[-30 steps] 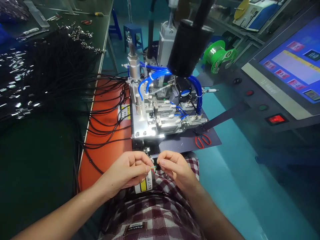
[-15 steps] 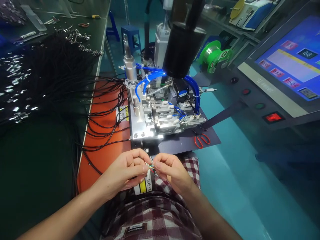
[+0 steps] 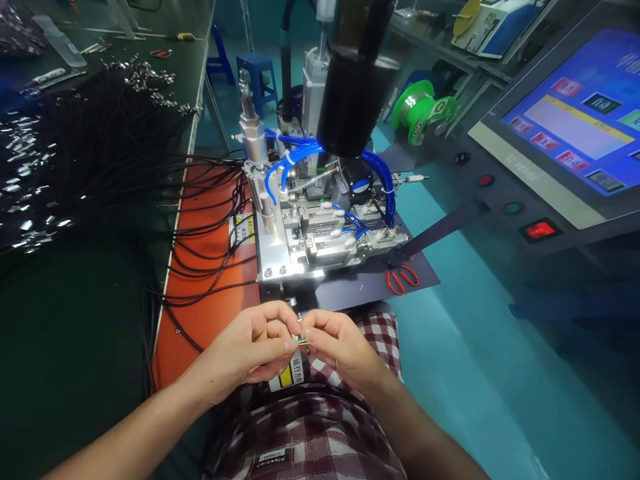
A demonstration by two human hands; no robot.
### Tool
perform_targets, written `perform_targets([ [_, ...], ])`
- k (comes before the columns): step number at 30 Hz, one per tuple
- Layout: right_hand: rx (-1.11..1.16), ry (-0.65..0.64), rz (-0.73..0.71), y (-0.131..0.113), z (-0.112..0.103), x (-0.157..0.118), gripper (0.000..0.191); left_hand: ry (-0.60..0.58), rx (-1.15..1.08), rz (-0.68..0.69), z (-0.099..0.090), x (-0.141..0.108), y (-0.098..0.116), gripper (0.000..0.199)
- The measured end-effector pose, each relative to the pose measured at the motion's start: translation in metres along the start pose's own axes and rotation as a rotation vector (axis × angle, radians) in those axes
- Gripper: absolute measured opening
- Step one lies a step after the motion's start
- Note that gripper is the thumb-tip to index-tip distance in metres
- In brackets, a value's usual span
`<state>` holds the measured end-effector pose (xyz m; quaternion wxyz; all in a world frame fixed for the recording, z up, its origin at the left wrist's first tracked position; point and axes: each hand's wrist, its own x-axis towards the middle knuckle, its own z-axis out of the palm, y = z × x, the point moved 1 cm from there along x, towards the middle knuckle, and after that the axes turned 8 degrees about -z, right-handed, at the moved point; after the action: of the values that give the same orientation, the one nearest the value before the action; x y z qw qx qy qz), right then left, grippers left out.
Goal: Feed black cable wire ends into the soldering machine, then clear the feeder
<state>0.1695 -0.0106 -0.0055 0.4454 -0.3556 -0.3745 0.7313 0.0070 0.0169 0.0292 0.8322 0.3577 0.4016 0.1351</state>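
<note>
Nearest, a maroon-and-white checked cloth garment (image 3: 325,417). Just beyond, at centre: thin green, yellow and red plastic-coated wires (image 3: 303,343), spanning the narrow gap between left hand (image 3: 265,341) and right hand (image 3: 340,340). Probably very light, soft and springy, apt to bend or splay under pressure; fine ends presumably fragile. Best pinched gently between thumb and forefinger pads, close to the tips. Position: immediately right of the left fingertips, against or just beside the right thumb. Left hand: nearly closed, wires pinched at thumb and forefinger, remaining fingers curled. Right hand: thumb and forefinger almost together at the wire ends; grip or mere touch, not discernible. Farther left: slender black cables (image 3: 215,291) across an orange-red flat mat (image 3: 200,312). Farther right: red-handled metal scissors (image 3: 400,272). Beyond, at centre: silver metal machine (image 3: 333,252) with bright blue plastic tubing (image 3: 300,153).
</note>
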Motion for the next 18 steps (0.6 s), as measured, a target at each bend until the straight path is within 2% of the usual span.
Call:
perform_targets([
  [3, -0.109, -0.061, -0.049, -0.01, -0.002, 0.002, 0.022, 0.015, 0.072, -0.052, 0.0, 0.0, -0.001, 0.012],
  [6, -0.213, -0.145, -0.038, -0.019, -0.005, 0.006, 0.024, 0.057, 0.136, -0.086, 0.0, 0.0, -0.001, 0.015],
  [10, -0.304, -0.187, -0.021, -0.026, -0.007, 0.01, 0.027, 0.163, 0.145, -0.098, 0.003, 0.001, -0.001, 0.021],
  [13, -0.347, -0.134, -0.039, -0.026, -0.007, 0.011, 0.024, 0.289, 0.16, -0.078, 0.007, 0.0, 0.0, 0.024],
  [18, -0.308, 0.083, -0.119, -0.015, -0.005, 0.008, 0.022, 0.395, 0.112, -0.058, 0.011, -0.001, 0.002, 0.025],
])
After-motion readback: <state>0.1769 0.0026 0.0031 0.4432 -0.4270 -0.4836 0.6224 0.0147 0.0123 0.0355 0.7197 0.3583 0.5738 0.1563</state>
